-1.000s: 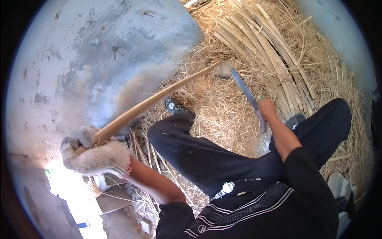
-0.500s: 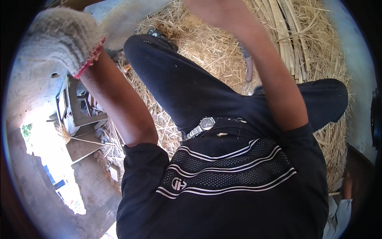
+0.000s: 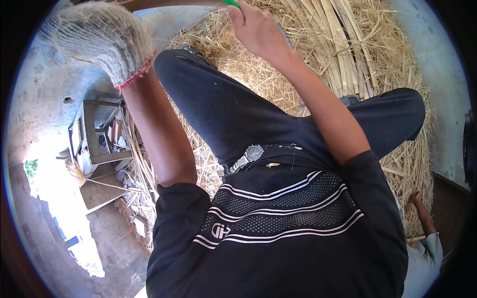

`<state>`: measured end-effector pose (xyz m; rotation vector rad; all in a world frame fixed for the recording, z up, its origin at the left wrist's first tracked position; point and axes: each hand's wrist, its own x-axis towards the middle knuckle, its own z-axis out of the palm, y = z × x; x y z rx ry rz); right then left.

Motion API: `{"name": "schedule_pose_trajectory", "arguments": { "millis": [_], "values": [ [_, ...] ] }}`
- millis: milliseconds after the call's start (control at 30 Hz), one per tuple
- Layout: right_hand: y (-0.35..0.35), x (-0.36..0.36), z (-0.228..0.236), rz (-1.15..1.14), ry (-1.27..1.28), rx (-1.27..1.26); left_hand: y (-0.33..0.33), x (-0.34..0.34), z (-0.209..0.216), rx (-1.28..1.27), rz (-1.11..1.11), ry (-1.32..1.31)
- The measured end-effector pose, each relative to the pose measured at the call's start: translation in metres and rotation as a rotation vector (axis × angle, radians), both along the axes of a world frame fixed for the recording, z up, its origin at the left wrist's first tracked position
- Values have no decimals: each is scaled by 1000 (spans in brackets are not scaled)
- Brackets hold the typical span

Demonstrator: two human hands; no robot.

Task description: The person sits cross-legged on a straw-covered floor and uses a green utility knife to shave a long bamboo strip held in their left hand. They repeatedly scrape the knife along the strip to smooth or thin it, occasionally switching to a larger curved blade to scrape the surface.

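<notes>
My left hand [image 3: 102,37], in a grey knitted glove with a red cuff, is raised at the upper left. Its fingers are turned away and hidden, so their grip does not show. From beside the glove a brown strip [image 3: 174,4] runs along the top edge toward my right hand [image 3: 261,32]. That bare hand is closed, its thumb by a bright green piece [image 3: 231,3], perhaps a handle, mostly cut off by the frame. A metal-strap wristwatch [image 3: 254,153] lies on my lap, near a small pale scrap [image 3: 273,164].
Straw [image 3: 258,79] covers the ground under my crossed legs. Long pale split strips [image 3: 343,44] lie beyond my right knee. A wooden frame [image 3: 94,131] with clutter stands at the left. At the lower right another person's hand [image 3: 416,197] touches the straw.
My right hand has come lower and into fuller view, with the green piece now showing. My gloved left hand has shifted right. The other person's arm reaches farther into the straw.
</notes>
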<state>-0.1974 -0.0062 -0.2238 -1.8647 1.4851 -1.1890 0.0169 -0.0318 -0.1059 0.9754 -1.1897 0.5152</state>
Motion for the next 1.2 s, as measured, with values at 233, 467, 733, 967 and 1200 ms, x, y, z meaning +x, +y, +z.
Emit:
{"name": "schedule_pose_trajectory", "arguments": {
  "millis": [233,467,733,967,1200],
  "values": [
    [33,28,38,169,7,-230,22,-16,3,35,-171,176],
    [3,18,1,-25,118,44,23,-12,-3,-164,15,-142],
    [-11,-9,-43,-102,248,129,25,-28,1,-143,-209,112],
    [35,15,10,157,1,-8,46,-21,1,-43,-184,262],
    [-2,-1,-51,-17,22,-51,37,-35,5,-105,-76,61]
  ]
}}
